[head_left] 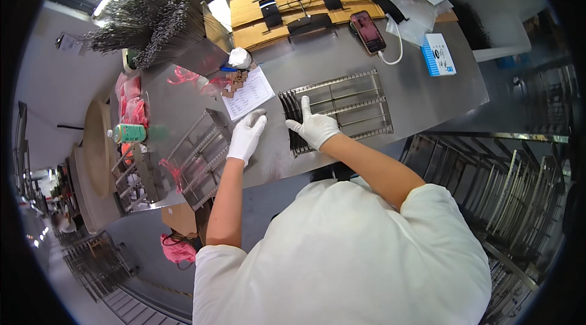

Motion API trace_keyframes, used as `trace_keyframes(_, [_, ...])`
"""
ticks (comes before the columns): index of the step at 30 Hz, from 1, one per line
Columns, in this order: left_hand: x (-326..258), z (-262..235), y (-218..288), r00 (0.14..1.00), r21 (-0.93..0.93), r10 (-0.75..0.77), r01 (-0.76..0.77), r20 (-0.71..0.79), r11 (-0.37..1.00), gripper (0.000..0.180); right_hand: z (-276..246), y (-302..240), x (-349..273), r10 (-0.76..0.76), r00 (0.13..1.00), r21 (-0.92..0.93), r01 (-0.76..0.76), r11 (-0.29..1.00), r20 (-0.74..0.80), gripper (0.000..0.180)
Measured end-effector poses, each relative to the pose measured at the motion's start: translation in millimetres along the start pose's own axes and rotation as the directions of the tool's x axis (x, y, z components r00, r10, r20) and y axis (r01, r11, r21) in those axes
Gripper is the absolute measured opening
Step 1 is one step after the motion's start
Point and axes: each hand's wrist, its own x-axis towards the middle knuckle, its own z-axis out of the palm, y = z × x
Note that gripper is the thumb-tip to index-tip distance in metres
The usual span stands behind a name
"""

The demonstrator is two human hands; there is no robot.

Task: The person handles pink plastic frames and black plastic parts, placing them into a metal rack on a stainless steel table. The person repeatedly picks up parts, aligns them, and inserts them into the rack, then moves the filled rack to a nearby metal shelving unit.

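Observation:
My right hand (pixel 317 130), in a white glove, lies against a row of black curved strips (pixel 292 114) standing at the left end of a metal rack (pixel 357 103). Its thumb and one finger stretch apart over the strips; the other fingers are hidden underneath. To the left, my gloved left hand (pixel 246 137) is above the table by the lower edge of a printed paper sheet (pixel 249 94). The fingers bend toward the thumb in a pinch, and anything between them is too small to make out. Beside that hand stands a second metal rack (pixel 198 157).
On the steel table (pixel 421 96), more black strips (pixel 309 23) lie on cardboard (pixel 247 27) at the back. A cabled phone (pixel 368 31) and a blue-white box (pixel 438 54) are at back right. Thin wire rods (pixel 155 20), brown pieces (pixel 234 84) and a green bottle (pixel 130 133) are left.

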Motion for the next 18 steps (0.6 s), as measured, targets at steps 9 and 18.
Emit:
trace_keyframes(9, [-3.2,56.8,-110.4,0.845,0.798,0.533,-0.354,0.050,0.488,0.016,46.1,107.1,-125.3,-0.123,0.646,0.306,0.509,0.804,-0.753,0.019])
trace_keyframes(18, [-4.1,48.9,-133.4,0.748,0.789,0.633,-0.505,0.198,0.351,0.030,369.1,249.0,-338.7,0.530,0.624,0.356,-0.774,0.524,0.574,0.024])
